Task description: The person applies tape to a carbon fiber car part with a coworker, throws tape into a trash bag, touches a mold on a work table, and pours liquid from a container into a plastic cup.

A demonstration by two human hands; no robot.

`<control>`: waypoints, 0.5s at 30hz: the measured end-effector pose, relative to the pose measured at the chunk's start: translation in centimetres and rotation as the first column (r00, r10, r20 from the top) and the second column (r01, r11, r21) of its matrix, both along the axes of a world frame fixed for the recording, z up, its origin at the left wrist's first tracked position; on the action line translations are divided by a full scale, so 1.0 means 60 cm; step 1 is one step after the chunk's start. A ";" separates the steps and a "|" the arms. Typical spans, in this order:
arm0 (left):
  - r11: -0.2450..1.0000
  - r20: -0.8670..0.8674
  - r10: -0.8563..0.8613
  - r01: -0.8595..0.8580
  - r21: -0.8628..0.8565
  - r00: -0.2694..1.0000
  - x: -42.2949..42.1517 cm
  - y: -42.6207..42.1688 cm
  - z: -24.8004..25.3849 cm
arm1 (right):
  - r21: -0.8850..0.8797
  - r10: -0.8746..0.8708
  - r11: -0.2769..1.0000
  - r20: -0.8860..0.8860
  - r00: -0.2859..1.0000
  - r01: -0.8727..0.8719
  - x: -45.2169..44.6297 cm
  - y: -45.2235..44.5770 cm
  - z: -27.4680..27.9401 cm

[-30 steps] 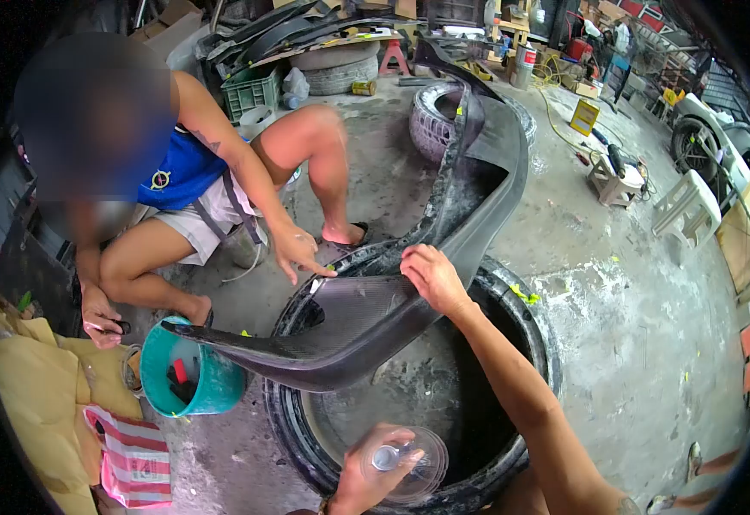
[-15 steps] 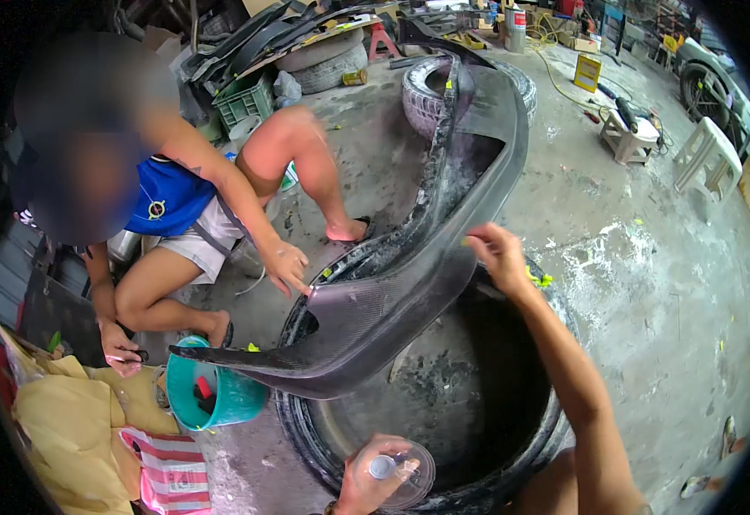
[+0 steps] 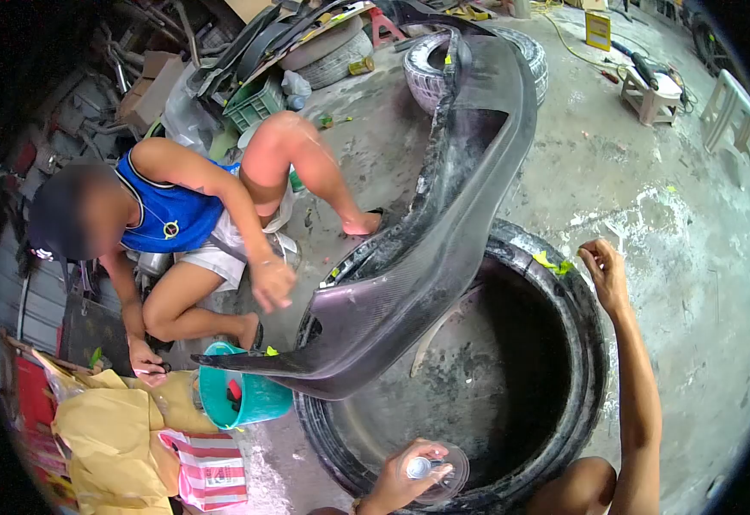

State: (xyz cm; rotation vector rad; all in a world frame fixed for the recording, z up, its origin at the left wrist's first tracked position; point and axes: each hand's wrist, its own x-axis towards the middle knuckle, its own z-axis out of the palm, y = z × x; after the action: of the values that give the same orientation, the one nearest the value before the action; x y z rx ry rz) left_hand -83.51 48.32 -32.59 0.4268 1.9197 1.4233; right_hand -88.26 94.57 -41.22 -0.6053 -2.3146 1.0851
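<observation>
Keep the clear cup (image 3: 455, 475) level in the closed left hand (image 3: 399, 482), the right hand (image 3: 607, 272) half-curled near the tyre (image 3: 588, 352), any hold unclear.

The cup (image 3: 458, 481) I hold is clear. My panel (image 3: 448, 249) is black, finely ribbed, purplish toward its left edge; the near tyre (image 3: 588, 343), grey-smudged black, yellow-green scraps (image 3: 550, 263) on its upper right edge. Lower left of the grey, white-blotched floor (image 3: 649, 343): teal bucket (image 3: 267, 403), red-and-white striped bag (image 3: 207, 470).
</observation>
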 end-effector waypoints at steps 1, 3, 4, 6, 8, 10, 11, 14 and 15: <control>1.000 -0.001 -0.002 0.002 -0.010 1.000 0.001 0.003 -0.001 | -0.018 0.003 1.000 -0.015 1.000 -0.003 0.001 -0.002 -0.002; 1.000 0.032 -0.010 0.010 0.006 0.999 0.005 0.008 -0.007 | -0.040 0.003 0.999 -0.029 1.000 -0.004 0.002 -0.002 -0.014; 1.000 0.032 -0.011 0.011 0.003 0.999 0.005 0.008 -0.008 | -0.037 0.002 0.999 -0.031 1.000 -0.003 0.001 -0.001 -0.022; 0.999 -0.015 -0.044 0.044 -0.003 0.999 0.008 0.009 -0.013 | -0.032 0.000 0.999 -0.031 1.000 -0.001 0.002 0.000 -0.024; 0.999 -0.002 -0.033 0.033 0.019 0.999 0.014 0.002 -0.027 | -0.016 0.031 0.999 0.015 0.999 -0.030 0.006 -0.007 -0.016; 0.999 0.011 -0.023 0.022 0.041 1.000 0.017 0.000 -0.033 | 0.011 0.052 0.999 0.046 0.998 -0.053 0.010 -0.009 -0.018; 0.998 0.020 -0.017 0.015 0.058 1.000 0.018 0.001 -0.035 | 0.039 0.072 0.996 0.078 0.994 -0.075 0.013 -0.010 -0.019; 0.998 0.052 0.014 -0.017 0.063 0.999 0.018 0.005 -0.022 | 0.100 0.107 0.988 0.081 0.991 -0.115 0.018 -0.021 -0.017; 0.998 0.079 0.030 -0.034 0.050 0.996 0.018 0.009 -0.016 | 0.063 0.106 0.992 0.076 0.991 -0.110 0.021 -0.022 -0.017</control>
State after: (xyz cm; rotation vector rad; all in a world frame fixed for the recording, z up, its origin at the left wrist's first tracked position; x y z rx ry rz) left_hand -82.44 48.85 -33.58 0.3611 1.8386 1.4908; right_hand -87.01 93.22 -42.26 -0.5067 -2.4613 1.0446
